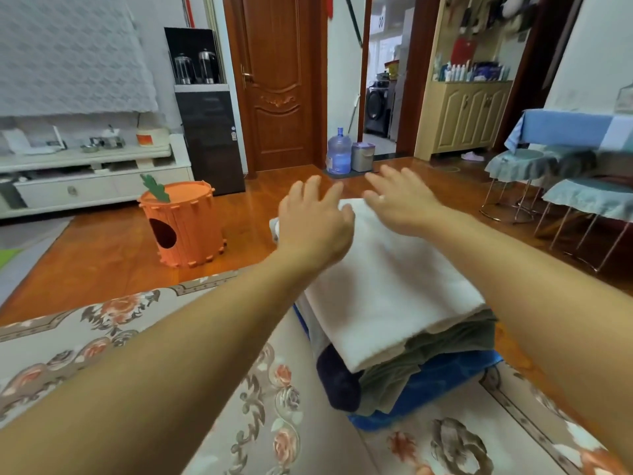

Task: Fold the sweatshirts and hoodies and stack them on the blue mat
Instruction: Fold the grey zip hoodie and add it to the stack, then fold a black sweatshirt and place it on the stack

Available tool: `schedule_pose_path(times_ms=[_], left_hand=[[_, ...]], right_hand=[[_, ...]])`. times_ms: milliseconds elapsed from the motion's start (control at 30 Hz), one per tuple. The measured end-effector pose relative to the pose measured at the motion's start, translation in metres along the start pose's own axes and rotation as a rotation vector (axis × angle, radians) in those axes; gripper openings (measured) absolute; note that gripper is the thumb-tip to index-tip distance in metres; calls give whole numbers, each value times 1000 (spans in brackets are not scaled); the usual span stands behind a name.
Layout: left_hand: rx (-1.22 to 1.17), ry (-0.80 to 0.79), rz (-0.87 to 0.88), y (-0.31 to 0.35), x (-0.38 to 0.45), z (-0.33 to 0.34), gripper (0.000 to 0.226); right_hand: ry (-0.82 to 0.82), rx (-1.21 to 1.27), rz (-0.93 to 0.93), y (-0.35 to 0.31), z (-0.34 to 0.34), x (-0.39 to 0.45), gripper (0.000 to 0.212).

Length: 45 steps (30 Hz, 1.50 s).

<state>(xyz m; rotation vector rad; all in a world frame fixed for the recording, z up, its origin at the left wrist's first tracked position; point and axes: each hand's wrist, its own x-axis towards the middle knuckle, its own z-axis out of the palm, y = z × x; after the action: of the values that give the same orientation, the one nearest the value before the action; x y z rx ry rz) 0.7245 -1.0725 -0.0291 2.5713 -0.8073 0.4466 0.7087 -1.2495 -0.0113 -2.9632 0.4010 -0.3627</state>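
A folded white sweatshirt (387, 279) lies on top of a stack on the blue mat (435, 382). Under it sit a folded olive-grey garment (442, 347) and a dark navy one (337, 378). My left hand (313, 221) hovers over the far left corner of the white sweatshirt, fingers spread and straight. Over the far edge, my right hand (400, 200) is flat with its fingers extended. Neither hand grips anything. Whether the palms touch the cloth I cannot tell.
The mat lies on a floral cover (171, 337) at the edge of a wooden floor. An orange carrot-shaped bin (183, 224) stands to the left. Stools with blue-green covers (582, 197) stand to the right. A water jug (339, 152) sits by the door.
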Motion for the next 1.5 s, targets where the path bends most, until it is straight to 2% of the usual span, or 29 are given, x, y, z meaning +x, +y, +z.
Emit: schedule_pose_path(times_ms=[67, 133, 267, 367, 467, 633, 700, 800, 933, 1067, 1167, 1267, 1400, 1500], left_hand=[[78, -174, -23, -13, 24, 43, 57], [84, -273, -73, -33, 25, 88, 60], [47, -230, -81, -59, 37, 130, 63], [41, -241, -76, -60, 46, 133, 64], [41, -185, -93, -57, 33, 134, 65], [37, -433, -87, -50, 24, 87, 72], [84, -400, -63, -66, 11, 49, 71], [90, -263, -82, -110, -33, -12, 63], [140, -282, -179, -168, -125, -92, 49], [197, -320, -275, -214, -230, -161, 46], [208, -280, -421, -245, -304, -216, 41], [193, -191, -554, -275, -382, -270, 39], [215, -43, -795, -321, -511, -351, 33], [221, 64, -951, -350, -602, -393, 31]], right_hand=[[-128, -22, 64, 6, 36, 22, 62], [-166, -41, 93, 23, 80, 28, 64], [-97, 38, 112, 42, 131, 46, 62], [-88, 8, 100, 44, 132, 58, 65], [-75, 5, 116, 40, 128, 47, 63], [-286, -205, 192, 8, 80, 27, 64], [-262, -267, 225, -18, 46, 15, 64], [-109, -248, 158, -68, 10, -13, 60], [-27, -221, -129, -150, 7, -71, 50], [-96, -112, -365, -260, 21, -133, 54], [-160, -26, -534, -356, 25, -177, 52], [-200, 63, -672, -452, 30, -228, 50], [-274, 169, -979, -600, 35, -342, 54], [-327, 259, -1109, -686, 43, -417, 54]])
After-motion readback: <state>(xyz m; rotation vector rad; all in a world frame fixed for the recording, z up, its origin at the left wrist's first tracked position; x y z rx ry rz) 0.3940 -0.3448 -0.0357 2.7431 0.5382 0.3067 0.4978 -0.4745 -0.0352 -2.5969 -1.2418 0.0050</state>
